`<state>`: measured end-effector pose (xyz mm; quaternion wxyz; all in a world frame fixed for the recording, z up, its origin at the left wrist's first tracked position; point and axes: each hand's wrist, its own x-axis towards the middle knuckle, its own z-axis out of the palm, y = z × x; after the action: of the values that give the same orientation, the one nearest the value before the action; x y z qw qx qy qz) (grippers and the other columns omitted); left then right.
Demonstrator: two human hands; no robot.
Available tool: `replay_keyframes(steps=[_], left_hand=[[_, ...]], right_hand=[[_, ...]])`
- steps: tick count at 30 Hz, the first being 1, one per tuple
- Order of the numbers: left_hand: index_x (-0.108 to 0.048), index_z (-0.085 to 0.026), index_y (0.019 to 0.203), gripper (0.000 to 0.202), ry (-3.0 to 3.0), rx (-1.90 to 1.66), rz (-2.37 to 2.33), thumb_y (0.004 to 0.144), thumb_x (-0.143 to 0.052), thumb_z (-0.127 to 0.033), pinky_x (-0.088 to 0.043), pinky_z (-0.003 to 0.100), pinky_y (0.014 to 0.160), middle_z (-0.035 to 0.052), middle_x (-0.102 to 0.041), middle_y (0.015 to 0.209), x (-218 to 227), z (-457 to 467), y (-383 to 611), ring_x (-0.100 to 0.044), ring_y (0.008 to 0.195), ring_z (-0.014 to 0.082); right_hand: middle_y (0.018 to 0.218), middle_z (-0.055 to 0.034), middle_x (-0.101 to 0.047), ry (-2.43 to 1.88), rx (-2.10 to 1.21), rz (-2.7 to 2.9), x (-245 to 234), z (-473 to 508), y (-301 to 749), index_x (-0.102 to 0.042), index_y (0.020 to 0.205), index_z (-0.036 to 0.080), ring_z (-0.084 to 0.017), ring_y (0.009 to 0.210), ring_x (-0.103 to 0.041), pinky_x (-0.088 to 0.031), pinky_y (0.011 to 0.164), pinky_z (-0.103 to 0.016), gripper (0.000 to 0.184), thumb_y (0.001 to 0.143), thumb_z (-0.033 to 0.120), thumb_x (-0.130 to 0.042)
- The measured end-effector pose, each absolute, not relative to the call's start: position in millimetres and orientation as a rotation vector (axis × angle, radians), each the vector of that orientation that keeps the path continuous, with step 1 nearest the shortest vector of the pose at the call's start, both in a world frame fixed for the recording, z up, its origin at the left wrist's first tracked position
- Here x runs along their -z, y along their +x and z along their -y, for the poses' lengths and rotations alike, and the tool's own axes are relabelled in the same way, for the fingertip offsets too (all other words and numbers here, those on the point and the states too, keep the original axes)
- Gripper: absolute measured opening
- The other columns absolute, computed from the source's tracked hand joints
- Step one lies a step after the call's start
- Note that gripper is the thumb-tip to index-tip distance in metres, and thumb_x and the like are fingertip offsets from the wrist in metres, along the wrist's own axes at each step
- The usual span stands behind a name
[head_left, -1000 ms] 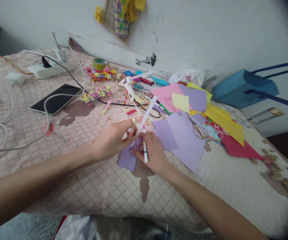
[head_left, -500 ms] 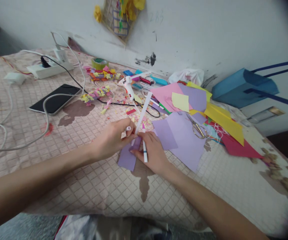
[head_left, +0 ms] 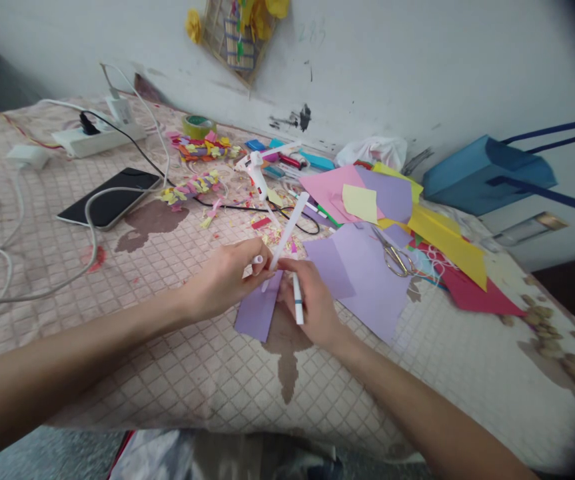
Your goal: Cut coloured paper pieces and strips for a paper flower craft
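Observation:
My left hand [head_left: 227, 277] is closed, with a small white marker cap [head_left: 256, 259] poking out between its fingers. Its fingertips also pinch a long, translucent white stick [head_left: 290, 230], tilted up and to the right. My right hand [head_left: 312, 300] is closed around a white marker [head_left: 298, 300] with a magenta tip pointing away from me. The right index fingertip meets the stick beside the left fingertips. Under both hands lies a narrow purple paper strip [head_left: 257, 313], its upper end partly covered by fingers.
Purple sheets [head_left: 367, 287] and gold-handled scissors [head_left: 400, 260] lie to the right, before a blue bag [head_left: 487, 177]. A white glue gun [head_left: 254, 170] stands behind among paper scraps. At left are a black tablet [head_left: 112, 197], white cables and a power strip [head_left: 97, 137].
My right hand has shifted slightly right with the marker, uncovering more of the purple strip. The stick's upper end has tipped a little right and down. My left hand is nearly still.

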<state>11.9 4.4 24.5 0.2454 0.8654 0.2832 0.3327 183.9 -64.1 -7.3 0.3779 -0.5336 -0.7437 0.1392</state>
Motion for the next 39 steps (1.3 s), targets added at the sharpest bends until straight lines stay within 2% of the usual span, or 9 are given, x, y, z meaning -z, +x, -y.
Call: replay_keyframes(steps=[3, 9, 12, 15, 18, 22, 31, 36, 39], left_hand=[[-0.04, -0.018, 0.069, 0.017, 2.37, -0.903, -0.765, 0.079, -0.053, -0.015, -0.04, 0.02, 0.058, -0.0029, -0.056, 0.069, -25, -5, 11, -0.053, 0.061, 0.0084], [-0.041, -0.018, 0.07, 0.016, 2.375, -0.914, -0.727, 0.079, -0.053, -0.015, -0.04, 0.02, 0.058, -0.0027, -0.057, 0.071, -24, -7, 10, -0.053, 0.062, 0.0079], [-0.04, -0.018, 0.069, 0.016, 2.375, -0.914, -0.743, 0.079, -0.053, -0.016, -0.041, 0.02, 0.058, -0.003, -0.057, 0.07, -24, -7, 10, -0.053, 0.062, 0.008], [-0.039, -0.018, 0.068, 0.018, 2.374, -0.911, -0.746, 0.078, -0.054, -0.015, -0.04, 0.019, 0.058, -0.0038, -0.056, 0.07, -24, -7, 10, -0.053, 0.062, 0.0078], [-0.037, -0.018, 0.067, 0.021, 2.373, -0.936, -0.741, 0.076, -0.055, -0.012, -0.04, 0.019, 0.058, -0.0045, -0.055, 0.069, -25, -7, 11, -0.052, 0.062, 0.0073], [-0.036, -0.017, 0.066, 0.023, 2.362, -0.94, -0.76, 0.075, -0.056, -0.01, -0.039, 0.019, 0.058, -0.0041, -0.054, 0.07, -26, -7, 11, -0.051, 0.063, 0.0072], [-0.038, -0.017, 0.066, 0.021, 2.368, -0.94, -0.751, 0.075, -0.056, -0.01, -0.039, 0.019, 0.058, -0.0042, -0.054, 0.068, -24, -8, 11, -0.051, 0.062, 0.0071], [-0.039, -0.017, 0.067, 0.019, 2.372, -0.922, -0.747, 0.076, -0.056, -0.014, -0.04, 0.02, 0.058, -0.0036, -0.056, 0.069, -25, -7, 11, -0.053, 0.062, 0.0078], [-0.04, -0.017, 0.068, 0.018, 2.369, -0.907, -0.735, 0.078, -0.055, -0.015, -0.041, 0.02, 0.059, -0.0031, -0.057, 0.07, -24, -8, 11, -0.054, 0.063, 0.0083]], right_hand=[[0.106, -0.0063, -0.06, -1.352, -0.492, 1.73, 4, 68, 187, -0.046, 0.122, 0.024, -0.018, 0.096, -0.057, -0.045, 0.085, -0.039, 0.032, 0.091, 0.025, -0.037], [0.097, -0.0057, -0.064, -1.396, -0.663, 1.535, 5, 72, 189, -0.056, 0.11, 0.022, -0.015, 0.081, -0.061, -0.051, 0.07, -0.03, 0.029, 0.092, 0.033, -0.037], [0.099, -0.0051, -0.063, -1.353, -0.622, 1.603, 4, 71, 186, -0.052, 0.114, 0.023, -0.015, 0.089, -0.06, -0.049, 0.078, -0.032, 0.028, 0.092, 0.029, -0.036], [0.107, -0.0063, -0.06, -1.364, -0.517, 1.771, 6, 69, 183, -0.05, 0.114, 0.024, -0.019, 0.1, -0.055, -0.045, 0.086, -0.036, 0.027, 0.088, 0.029, -0.045], [0.11, -0.0097, -0.057, -1.392, -0.365, 1.962, 11, 67, 181, -0.047, 0.117, 0.022, -0.025, 0.105, -0.05, -0.041, 0.089, -0.042, 0.04, 0.08, 0.033, -0.056], [0.111, -0.012, -0.055, -1.432, -0.259, 2.068, 16, 65, 179, -0.042, 0.12, 0.019, -0.027, 0.108, -0.047, -0.038, 0.091, -0.046, 0.048, 0.078, 0.035, -0.058], [0.111, -0.0123, -0.055, -1.427, -0.275, 2.06, 16, 65, 179, -0.043, 0.12, 0.019, -0.028, 0.107, -0.047, -0.038, 0.09, -0.046, 0.048, 0.077, 0.033, -0.059], [0.113, -0.0081, -0.056, -1.388, -0.486, 1.811, 8, 68, 183, -0.044, 0.122, 0.024, -0.022, 0.105, -0.051, -0.04, 0.09, -0.04, 0.035, 0.087, 0.025, -0.043], [0.098, -0.0058, -0.06, -1.397, -0.584, 1.599, 3, 70, 188, -0.053, 0.114, 0.023, -0.018, 0.091, -0.056, -0.044, 0.08, -0.033, 0.029, 0.09, 0.029, -0.04]])
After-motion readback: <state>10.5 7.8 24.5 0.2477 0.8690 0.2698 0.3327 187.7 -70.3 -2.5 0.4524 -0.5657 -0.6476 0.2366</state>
